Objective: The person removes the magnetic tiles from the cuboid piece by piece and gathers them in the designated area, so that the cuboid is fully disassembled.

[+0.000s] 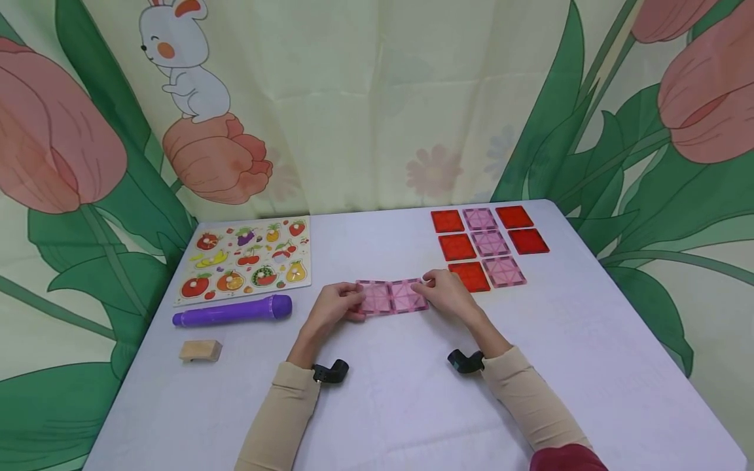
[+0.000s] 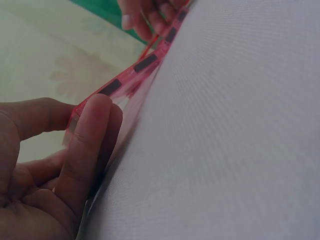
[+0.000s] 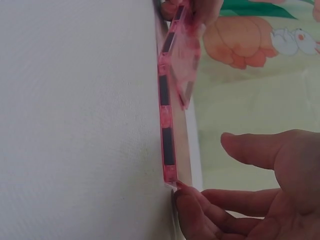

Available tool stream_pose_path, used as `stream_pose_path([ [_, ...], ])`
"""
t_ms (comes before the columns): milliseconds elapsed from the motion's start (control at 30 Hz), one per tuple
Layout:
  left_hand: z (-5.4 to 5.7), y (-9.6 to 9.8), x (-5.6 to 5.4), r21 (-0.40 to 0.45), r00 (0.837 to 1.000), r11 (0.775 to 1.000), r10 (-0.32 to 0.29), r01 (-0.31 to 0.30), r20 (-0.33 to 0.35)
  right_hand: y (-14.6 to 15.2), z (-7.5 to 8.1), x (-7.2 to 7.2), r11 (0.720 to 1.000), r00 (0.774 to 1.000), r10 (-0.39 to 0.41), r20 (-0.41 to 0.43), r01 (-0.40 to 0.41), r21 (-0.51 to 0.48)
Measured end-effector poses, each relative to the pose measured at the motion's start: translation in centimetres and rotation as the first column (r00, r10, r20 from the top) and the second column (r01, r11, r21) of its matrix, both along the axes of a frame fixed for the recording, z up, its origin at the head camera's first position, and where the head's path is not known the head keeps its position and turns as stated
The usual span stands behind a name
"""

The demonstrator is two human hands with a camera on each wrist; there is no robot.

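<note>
Two pink see-through square magnetic tiles meet edge to edge at the table's middle. My left hand point(image 1: 336, 304) pinches the outer edge of the left pink tile point(image 1: 375, 298) between thumb and fingers. In the left wrist view, that tile point(image 2: 132, 74) slants, its held side raised off the cloth. At the far end of the right pink tile point(image 1: 406, 296) is my right hand point(image 1: 452, 297). The right wrist view shows its fingertips point(image 3: 189, 207) against the tile's edge, with the thumb spread away. Dark magnet strips show along the tile point(image 3: 167, 145), which lies low along the table.
At the back right, red tiles point(image 1: 468, 277) and pink tiles point(image 1: 504, 271) lie in rows. On the left are a fruit puzzle board point(image 1: 235, 297), a purple microphone-shaped toy point(image 1: 232, 313) and a wooden block point(image 1: 200, 350). A printed curtain point(image 1: 353, 118) hangs behind the white-covered table point(image 1: 400, 405).
</note>
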State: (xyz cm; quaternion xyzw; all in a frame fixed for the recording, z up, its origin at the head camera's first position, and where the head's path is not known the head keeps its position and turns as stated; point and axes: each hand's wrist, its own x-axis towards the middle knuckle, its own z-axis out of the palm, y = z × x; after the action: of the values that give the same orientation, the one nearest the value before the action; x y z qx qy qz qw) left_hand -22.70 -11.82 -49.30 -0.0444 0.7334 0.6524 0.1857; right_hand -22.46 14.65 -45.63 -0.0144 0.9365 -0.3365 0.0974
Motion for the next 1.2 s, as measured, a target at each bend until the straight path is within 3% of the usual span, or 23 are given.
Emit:
stream_pose_path([
  [567, -0.19, -0.04, 0.01, -0.019, 1.0, 1.0, 0.002, -0.002, 0.0, -0.18, -0.21, -0.32, 0.991, 0.994, -0.077, 0.072, 0.085, -0.107],
  [1200, -0.36, 0.17, 0.13, -0.011, 1.0, 1.0, 0.02, -0.02, 0.011, -0.16, -0.87, -0.47, 0.991, 0.997, -0.024, 0.069, 0.033, -0.126],
])
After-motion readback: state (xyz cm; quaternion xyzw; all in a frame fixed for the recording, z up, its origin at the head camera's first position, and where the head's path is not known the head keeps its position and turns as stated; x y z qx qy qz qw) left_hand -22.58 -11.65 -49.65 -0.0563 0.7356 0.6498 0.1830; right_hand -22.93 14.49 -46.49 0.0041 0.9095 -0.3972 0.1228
